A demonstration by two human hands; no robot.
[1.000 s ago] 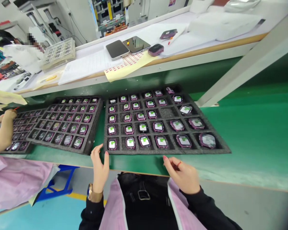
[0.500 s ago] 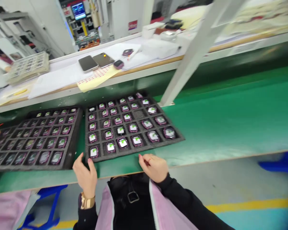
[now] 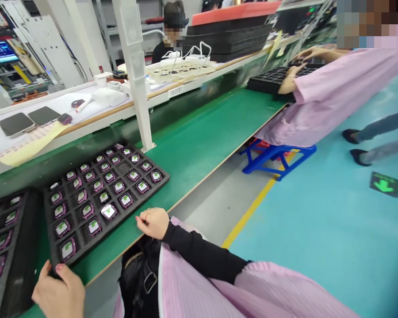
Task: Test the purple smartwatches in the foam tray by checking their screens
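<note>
In the head view a dark foam tray (image 3: 119,212) lies on the green bench, its compartments holding several smartwatches (image 3: 93,226) with purple cases and white-and-green screens. One compartment toward its far right side holds no watch. At the tray's near left corner is my left hand (image 3: 59,291), thumb and forefinger spread; whether it touches the foam I cannot tell. My right hand (image 3: 154,223) rests by the bench edge in front of the tray, fingers curled in, with nothing visible in them. A second foam tray of watches (image 3: 18,247) stands at the left, partly out of view.
The green bench (image 3: 199,137) runs off to the right, where a co-worker's hands (image 3: 292,77) are at a black tray (image 3: 265,84). A white post (image 3: 142,106) rises behind my tray. Two phones (image 3: 16,124) lie on the shelf. A blue stool (image 3: 268,157) stands under the co-worker.
The view has swung to the right, so the bench's far end and a co-worker now show. Both hands stay near the same tray, in much the same poses.
</note>
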